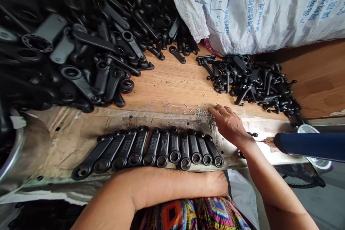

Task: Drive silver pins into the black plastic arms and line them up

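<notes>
Behind a row of black levers (151, 149), the right hand (229, 124) spreads its fingers over small pins (203, 115); the left hand's (215, 183) fingers are hidden.

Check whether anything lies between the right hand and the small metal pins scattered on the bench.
Nothing visible does. The right hand rests with its fingertips already at the edge of the metal pins on the bench. The row of black levers lies nearer the person, off that path.

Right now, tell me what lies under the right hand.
The right hand rests on a scatter of small metal pins on the taped bench. Pins beneath the palm are hidden.
</notes>
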`<state>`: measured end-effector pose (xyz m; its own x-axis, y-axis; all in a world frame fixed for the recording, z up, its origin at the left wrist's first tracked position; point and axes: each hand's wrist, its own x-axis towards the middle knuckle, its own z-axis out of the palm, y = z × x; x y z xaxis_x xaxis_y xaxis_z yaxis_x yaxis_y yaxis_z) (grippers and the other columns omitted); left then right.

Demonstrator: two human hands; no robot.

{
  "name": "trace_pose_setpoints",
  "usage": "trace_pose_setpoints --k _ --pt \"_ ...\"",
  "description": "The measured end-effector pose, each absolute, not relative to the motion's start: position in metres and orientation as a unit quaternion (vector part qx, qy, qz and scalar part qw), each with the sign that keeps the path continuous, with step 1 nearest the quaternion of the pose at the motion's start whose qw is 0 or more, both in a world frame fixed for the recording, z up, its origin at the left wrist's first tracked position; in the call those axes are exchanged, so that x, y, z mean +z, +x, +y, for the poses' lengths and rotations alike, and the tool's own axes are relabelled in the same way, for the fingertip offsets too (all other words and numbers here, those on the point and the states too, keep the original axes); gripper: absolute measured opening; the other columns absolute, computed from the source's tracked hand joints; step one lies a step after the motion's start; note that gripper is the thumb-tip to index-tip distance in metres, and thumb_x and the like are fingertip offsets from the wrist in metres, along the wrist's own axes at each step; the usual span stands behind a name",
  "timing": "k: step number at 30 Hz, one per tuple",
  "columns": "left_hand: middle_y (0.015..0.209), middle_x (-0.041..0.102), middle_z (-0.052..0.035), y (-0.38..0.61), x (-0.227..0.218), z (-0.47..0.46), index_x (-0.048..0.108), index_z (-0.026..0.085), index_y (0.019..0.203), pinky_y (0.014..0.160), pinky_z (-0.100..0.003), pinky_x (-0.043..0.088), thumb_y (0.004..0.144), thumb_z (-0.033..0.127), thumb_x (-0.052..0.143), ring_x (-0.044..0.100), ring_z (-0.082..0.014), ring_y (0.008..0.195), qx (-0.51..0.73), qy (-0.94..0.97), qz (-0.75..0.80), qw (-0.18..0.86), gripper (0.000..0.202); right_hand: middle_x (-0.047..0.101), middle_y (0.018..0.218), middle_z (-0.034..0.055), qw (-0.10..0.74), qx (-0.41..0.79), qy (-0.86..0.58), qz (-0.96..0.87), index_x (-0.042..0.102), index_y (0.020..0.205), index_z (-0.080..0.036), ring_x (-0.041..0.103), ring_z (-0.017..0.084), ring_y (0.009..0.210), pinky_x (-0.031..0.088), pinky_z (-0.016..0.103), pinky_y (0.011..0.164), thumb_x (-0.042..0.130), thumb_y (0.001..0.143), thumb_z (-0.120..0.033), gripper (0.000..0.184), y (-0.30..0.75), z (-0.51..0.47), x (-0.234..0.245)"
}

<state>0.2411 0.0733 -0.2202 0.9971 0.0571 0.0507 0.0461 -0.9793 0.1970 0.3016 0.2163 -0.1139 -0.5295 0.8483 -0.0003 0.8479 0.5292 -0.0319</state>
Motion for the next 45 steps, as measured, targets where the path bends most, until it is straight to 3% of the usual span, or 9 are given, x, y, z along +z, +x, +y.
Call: trace_pose_setpoints --k 7,12,17,24,32,36,39,43,45 --pt "0.046 0.053 0.0030 0.235 -0.202 0.082 0.070 0.024 0.067 0.043 -0.026 0.025 0.076 0.019 0.060 0.037 -0.0092 0.040 -0.037 0.992 -0.022 0.118 0.014 0.055 0.067 0.0048 0.030 0.026 -0.490 -0.871 0.057 0.071 -0.016 0.047 0.014 0.064 0.031 0.027 0.053 0.037 0.084 -0.008 0.025 0.317 0.220 -0.128" --pt "0.044 0.050 0.0024 0.233 -0.203 0.082 0.068 0.022 0.061 0.039 -0.025 0.023 0.071 0.018 0.064 0.037 -0.0094 0.040 -0.033 0.994 -0.026 0.103 0.012 0.060 0.075 0.0046 0.128 0.125 -0.478 -0.860 0.062 0.081 -0.016 0.055 0.015 0.074 0.041 0.028 0.064 0.042 0.090 -0.018 0.022 0.328 0.221 -0.119" --pt "0.049 0.054 0.0028 0.236 -0.208 0.081 0.068 0.024 0.064 0.041 -0.025 0.026 0.073 0.017 0.063 0.042 -0.0089 0.045 -0.009 0.993 -0.031 0.110 0.012 0.063 0.091 0.0048 0.267 0.318 -0.420 -0.807 0.068 0.086 -0.020 0.059 0.016 0.085 0.047 0.031 0.074 0.053 0.088 -0.022 0.015 0.313 0.211 -0.109" --pt "0.064 0.058 0.0022 0.244 -0.217 0.077 0.061 0.015 0.073 0.064 -0.024 0.046 0.082 0.020 0.056 0.053 -0.0081 0.062 -0.044 0.990 -0.055 0.119 0.012 0.064 0.105 0.0022 0.225 0.477 -0.380 -0.760 0.071 0.084 -0.025 0.059 0.017 0.099 0.047 0.034 0.087 0.061 0.083 -0.021 0.011 0.278 0.202 -0.107" --pt "0.071 0.058 0.0009 0.251 -0.218 0.074 0.059 0.014 0.077 0.070 -0.027 0.049 0.082 0.024 0.058 0.056 -0.0093 0.070 -0.072 0.989 -0.051 0.122 0.011 0.063 0.104 0.0035 0.202 0.459 -0.359 -0.787 0.071 0.083 -0.025 0.060 0.017 0.097 0.048 0.035 0.087 0.061 0.084 -0.025 0.010 0.271 0.205 -0.115" --pt "0.064 0.057 0.0023 0.252 -0.222 0.072 0.061 0.016 0.075 0.067 -0.026 0.048 0.080 0.022 0.060 0.054 -0.0090 0.063 -0.051 0.990 -0.043 0.120 0.008 0.064 0.107 0.0040 0.218 0.437 -0.362 -0.794 0.068 0.095 -0.025 0.059 0.018 0.101 0.047 0.036 0.088 0.059 0.085 -0.026 0.013 0.275 0.209 -0.116" --pt "0.059 0.056 0.0027 0.250 -0.224 0.071 0.066 0.020 0.075 0.060 -0.025 0.044 0.076 0.021 0.063 0.051 -0.0095 0.056 -0.026 0.993 -0.036 0.114 0.004 0.064 0.105 0.0047 0.208 0.328 -0.372 -0.843 0.065 0.101 -0.024 0.057 0.019 0.099 0.046 0.036 0.086 0.052 0.088 -0.020 0.019 0.279 0.216 -0.116" --pt "0.057 0.058 0.0024 0.246 -0.226 0.070 0.070 0.031 0.065 0.046 -0.027 0.033 0.070 0.020 0.063 0.043 -0.0107 0.045 0.013 0.994 -0.024 0.104 0.014 0.060 0.106 0.0095 0.061 0.073 -0.451 -0.887 0.062 0.099 -0.018 0.053 0.022 0.089 0.042 0.035 0.076 0.044 0.084 -0.007 0.026 0.282 0.221 -0.118" --pt "0.056 0.057 0.0025 0.245 -0.227 0.069 0.069 0.032 0.063 0.044 -0.027 0.029 0.069 0.019 0.063 0.043 -0.0107 0.045 0.021 0.994 -0.019 0.103 0.016 0.059 0.102 0.0101 0.014 0.012 -0.470 -0.882 0.062 0.094 -0.017 0.051 0.021 0.083 0.041 0.033 0.071 0.043 0.083 -0.005 0.026 0.285 0.221 -0.121"
